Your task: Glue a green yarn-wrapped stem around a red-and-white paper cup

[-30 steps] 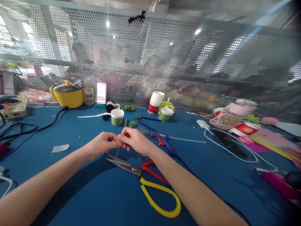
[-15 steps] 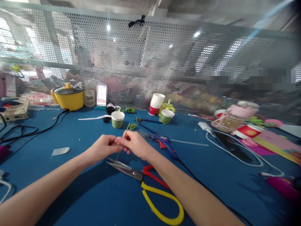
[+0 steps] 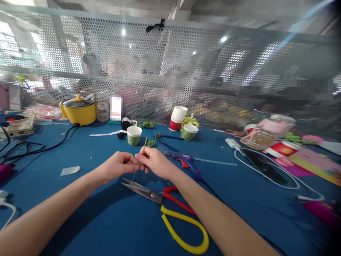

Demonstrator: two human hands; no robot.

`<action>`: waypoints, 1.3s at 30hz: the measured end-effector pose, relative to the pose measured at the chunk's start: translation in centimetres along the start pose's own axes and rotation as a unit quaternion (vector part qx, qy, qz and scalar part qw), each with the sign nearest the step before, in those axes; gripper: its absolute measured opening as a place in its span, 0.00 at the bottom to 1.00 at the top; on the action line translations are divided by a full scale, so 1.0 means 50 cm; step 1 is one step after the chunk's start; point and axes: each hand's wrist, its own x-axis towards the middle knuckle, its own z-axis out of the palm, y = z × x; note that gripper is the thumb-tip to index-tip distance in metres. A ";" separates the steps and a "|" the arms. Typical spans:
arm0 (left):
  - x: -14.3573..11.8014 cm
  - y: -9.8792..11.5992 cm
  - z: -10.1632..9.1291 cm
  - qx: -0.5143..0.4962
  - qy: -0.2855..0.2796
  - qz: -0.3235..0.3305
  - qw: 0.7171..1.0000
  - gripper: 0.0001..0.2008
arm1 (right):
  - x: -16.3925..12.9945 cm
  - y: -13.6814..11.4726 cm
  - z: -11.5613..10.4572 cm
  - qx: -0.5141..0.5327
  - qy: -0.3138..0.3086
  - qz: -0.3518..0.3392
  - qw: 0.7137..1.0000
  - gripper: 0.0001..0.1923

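The left hand [image 3: 117,167] and right hand [image 3: 154,161] both pinch a thin green wire stem [image 3: 140,153], slender, its pale lower end dangling over the scissors [image 3: 170,208].

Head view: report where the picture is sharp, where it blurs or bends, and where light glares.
Head view: sharp at the left hand, the right hand and the scissors; soft and smeared toward the right edge, around the pink bottle; the mesh screen bows with lens distortion; ceiling lamps glare through it; the forearms cast soft shadows on the blue table.

Blue table [image 3: 112,217] bears scissors [image 3: 170,206], cups [image 3: 133,135].
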 end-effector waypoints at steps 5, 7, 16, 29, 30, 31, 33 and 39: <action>-0.005 0.012 -0.005 0.057 0.008 -0.006 0.998 0.07 | -0.001 -0.001 -0.001 -0.002 -0.009 0.002 1.000 0.09; -0.003 0.009 -0.005 0.082 0.014 0.015 0.996 0.08 | -0.001 -0.003 -0.001 -0.005 -0.014 0.004 1.000 0.09; 0.002 -0.002 -0.003 0.123 0.031 0.037 0.991 0.09 | -0.006 -0.013 0.003 -0.054 0.011 0.016 0.998 0.09; -0.004 0.006 -0.002 0.016 0.019 -0.022 0.999 0.12 | -0.007 -0.018 0.006 0.067 -0.035 0.002 0.997 0.06; -0.005 0.008 -0.003 0.011 0.016 -0.024 1.000 0.12 | -0.007 -0.018 0.006 0.067 -0.035 0.006 0.997 0.07; -0.006 0.010 -0.003 0.009 0.014 -0.023 1.000 0.12 | -0.007 -0.018 0.005 0.062 -0.031 0.011 0.998 0.07; -0.005 0.010 -0.004 0.010 0.010 -0.017 1.000 0.11 | -0.006 -0.018 0.005 0.049 -0.021 0.017 0.998 0.08; -0.001 0.006 -0.008 0.035 0.003 -0.011 0.999 0.10 | -0.007 -0.020 0.005 0.019 -0.010 0.025 0.999 0.09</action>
